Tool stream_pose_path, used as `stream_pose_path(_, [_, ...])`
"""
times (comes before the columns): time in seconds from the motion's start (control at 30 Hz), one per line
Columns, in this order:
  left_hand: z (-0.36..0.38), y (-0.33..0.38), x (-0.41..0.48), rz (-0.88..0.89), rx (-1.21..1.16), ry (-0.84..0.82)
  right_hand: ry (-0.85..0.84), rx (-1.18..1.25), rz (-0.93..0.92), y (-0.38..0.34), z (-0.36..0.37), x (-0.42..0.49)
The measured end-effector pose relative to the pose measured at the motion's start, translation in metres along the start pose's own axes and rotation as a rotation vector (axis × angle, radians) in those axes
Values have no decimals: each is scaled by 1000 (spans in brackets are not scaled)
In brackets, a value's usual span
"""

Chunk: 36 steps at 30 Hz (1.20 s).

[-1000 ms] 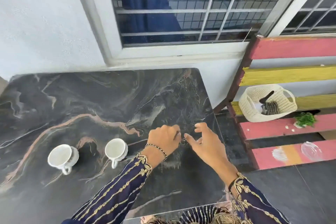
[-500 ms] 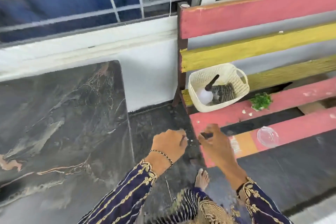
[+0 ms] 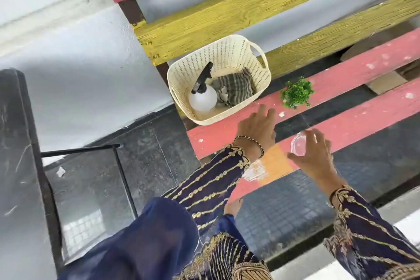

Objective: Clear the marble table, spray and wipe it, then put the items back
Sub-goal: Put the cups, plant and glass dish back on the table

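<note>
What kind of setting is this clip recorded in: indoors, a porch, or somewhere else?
Probably a house porch or veranda: a painted slatted bench stands against an outside wall, on dark floor tiles, with a cleaning basket on its seat.

A slatted wooden bench (image 3: 284, 7) painted in red and yellow planks fills the upper right. On its seat, at the left end, sits a cream plastic basket (image 3: 229, 52) with a handle cut-out. To the right of the basket, on the same red slat (image 3: 363, 73), stands a small leafy green plant (image 3: 296, 92). On the nearer red slat lies a clear round lid or dish (image 3: 298, 144), beside a patch of orange and white paint (image 3: 270, 166). At the far left, the dark edge of the marble table (image 3: 13, 143) shows. Below lies a dark tiled floor (image 3: 145, 143).
</note>
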<state>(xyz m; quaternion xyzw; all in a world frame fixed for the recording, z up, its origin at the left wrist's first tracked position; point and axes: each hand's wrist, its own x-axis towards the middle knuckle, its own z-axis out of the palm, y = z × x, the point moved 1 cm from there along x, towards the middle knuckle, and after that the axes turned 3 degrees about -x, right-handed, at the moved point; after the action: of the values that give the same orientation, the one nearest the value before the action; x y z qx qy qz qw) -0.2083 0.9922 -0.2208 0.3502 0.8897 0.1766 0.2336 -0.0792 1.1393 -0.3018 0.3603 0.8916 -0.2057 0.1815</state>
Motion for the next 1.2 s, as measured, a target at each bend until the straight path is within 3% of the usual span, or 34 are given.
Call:
stream_pose_path(0.33, [42,30,138,119,168,-28,-107,-4,60,36,30,58])
stream_pose_path(0.63, [55,32,155,174,122,6,-125,-44,62,37,28,62])
stream_pose_path(0.9, [35,9,83,121,33,42,-76,25,9,3,25,19])
stream_pose_path(1.2, [-42,-66,-93,-88,-73,61,-25,43,-175,-98,26,-96])
